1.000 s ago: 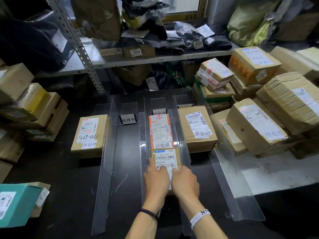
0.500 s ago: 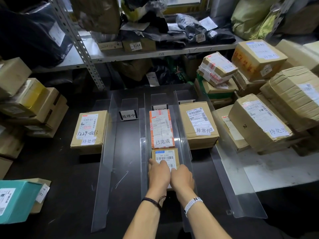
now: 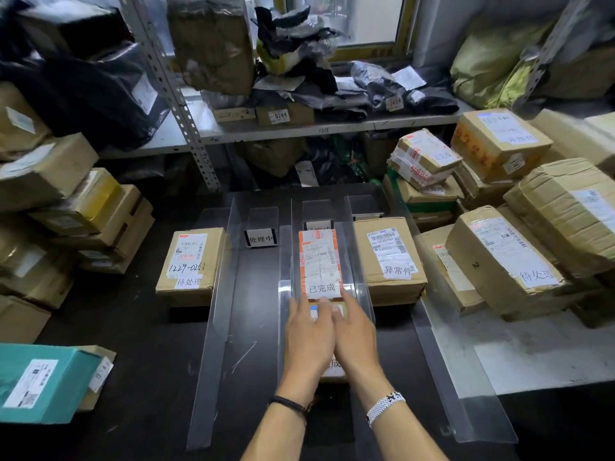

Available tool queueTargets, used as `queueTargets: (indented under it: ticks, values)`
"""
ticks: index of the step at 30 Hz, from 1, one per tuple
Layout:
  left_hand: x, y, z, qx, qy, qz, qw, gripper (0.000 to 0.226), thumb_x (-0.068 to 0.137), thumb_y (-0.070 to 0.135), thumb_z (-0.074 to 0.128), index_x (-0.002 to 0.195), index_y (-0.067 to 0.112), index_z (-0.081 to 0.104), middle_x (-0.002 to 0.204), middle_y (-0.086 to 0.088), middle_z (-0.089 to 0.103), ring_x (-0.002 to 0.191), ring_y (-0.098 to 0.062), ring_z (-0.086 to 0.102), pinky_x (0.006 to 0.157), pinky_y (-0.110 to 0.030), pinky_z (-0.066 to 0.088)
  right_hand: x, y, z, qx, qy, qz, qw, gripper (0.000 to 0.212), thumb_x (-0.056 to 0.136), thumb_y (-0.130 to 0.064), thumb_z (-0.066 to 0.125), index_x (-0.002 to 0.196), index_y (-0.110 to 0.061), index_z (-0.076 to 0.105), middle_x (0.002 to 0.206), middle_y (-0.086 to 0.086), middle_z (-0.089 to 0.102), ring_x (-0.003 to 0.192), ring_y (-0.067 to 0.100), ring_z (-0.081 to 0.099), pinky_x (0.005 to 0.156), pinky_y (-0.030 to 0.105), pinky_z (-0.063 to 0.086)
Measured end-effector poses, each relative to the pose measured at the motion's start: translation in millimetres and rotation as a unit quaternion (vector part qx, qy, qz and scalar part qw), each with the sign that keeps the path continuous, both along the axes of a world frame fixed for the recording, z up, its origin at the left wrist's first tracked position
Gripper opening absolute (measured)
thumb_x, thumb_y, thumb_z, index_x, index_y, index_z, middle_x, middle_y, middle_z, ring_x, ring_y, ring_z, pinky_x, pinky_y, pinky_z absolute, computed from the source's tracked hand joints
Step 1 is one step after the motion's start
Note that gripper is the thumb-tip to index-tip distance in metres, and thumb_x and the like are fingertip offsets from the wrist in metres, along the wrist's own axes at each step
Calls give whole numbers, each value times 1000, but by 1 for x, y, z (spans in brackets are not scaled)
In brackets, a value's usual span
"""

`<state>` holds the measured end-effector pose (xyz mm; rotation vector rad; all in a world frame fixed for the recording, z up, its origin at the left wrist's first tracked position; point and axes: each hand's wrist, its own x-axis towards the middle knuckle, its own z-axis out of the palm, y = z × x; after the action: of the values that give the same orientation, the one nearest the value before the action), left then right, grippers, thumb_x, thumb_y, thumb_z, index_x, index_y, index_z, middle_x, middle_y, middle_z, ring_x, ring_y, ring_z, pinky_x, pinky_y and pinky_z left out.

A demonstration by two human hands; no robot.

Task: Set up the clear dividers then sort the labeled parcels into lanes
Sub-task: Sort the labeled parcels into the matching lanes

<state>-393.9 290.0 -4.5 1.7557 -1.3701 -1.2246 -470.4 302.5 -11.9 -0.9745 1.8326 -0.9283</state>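
pressing small parcel (image 3: 319,312) into middle lane (image 3: 327,420) with left hand (image 3: 307,337) and right hand (image 3: 356,337), fingers flat; next likely letting go

Left hand (image 3: 307,337) and right hand (image 3: 355,334) have slid forward over the small parcel (image 3: 320,312), covering its label.
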Motion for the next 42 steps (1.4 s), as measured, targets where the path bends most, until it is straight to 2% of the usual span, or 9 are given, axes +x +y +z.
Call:
queueTargets:
  ticks: [3,6,12,22,26,28,31,37,42]
  values:
    - [30,-4,23,-41,-44,4,998,41,104,44,36,139,34,53,149,11,47,140,-12,41,110,-30,37,2,-7,25,-14,27,43,999,43,107,-26,46,150,-28,48,142,-16,52,134,11,50,102,23,38]
    - [78,-5,40,-33,-101,37,994,54,104,48,38,154,29,36,164,6,25,152,-12,18,124,-39,17,24,-21,40,-38,86,122,988,47,106,-32,48,152,-27,44,157,-10,44,143,14,43,107,26,34]
    - [211,6,53,-72,-299,76,949,54,104,47,37,155,31,33,166,2,21,152,-19,18,119,-49,23,134,-47,56,-74,175,276,942,53,103,-35,53,154,-27,43,161,-8,38,148,19,36,117,35,31]
    - [427,49,-3,-82,-368,219,900,57,91,47,45,136,15,61,153,-15,45,141,-33,43,104,-52,43,396,-53,22,-63,145,449,879,67,94,-45,64,154,-25,41,160,-5,42,143,19,42,117,39,35]
    - [479,58,-30,-69,-246,369,894,67,91,20,70,147,-2,41,158,-22,30,146,-38,31,118,-45,30,458,-64,9,-32,180,484,856,70,89,-51,66,151,-28,42,151,-6,51,137,21,49,111,43,40]
    - [486,55,-35,25,-73,440,895,73,92,22,70,151,-1,33,157,-20,34,144,-34,34,115,-42,31,473,-71,0,-9,228,502,834,73,89,-55,64,152,-28,38,151,-5,50,138,23,48,109,42,39]
    - [473,45,-34,138,252,472,833,33,97,29,65,125,14,57,128,-10,61,106,-24,60,85,-48,53,481,-76,-11,24,262,503,823,68,88,-53,64,146,-28,41,143,0,54,133,25,49,106,44,39]
    - [452,50,-42,55,222,458,859,15,84,35,72,94,23,72,97,-4,77,93,-27,73,86,-61,56,455,-73,0,-12,216,463,860,52,82,-49,75,125,-31,50,120,-8,54,118,18,53,94,42,43]
    - [419,52,19,-66,209,424,879,11,93,18,70,102,23,73,102,-4,77,89,-21,74,72,-37,59,392,-70,46,-63,64,396,914,54,76,-50,84,116,-37,51,113,-15,55,97,0,58,72,19,46]
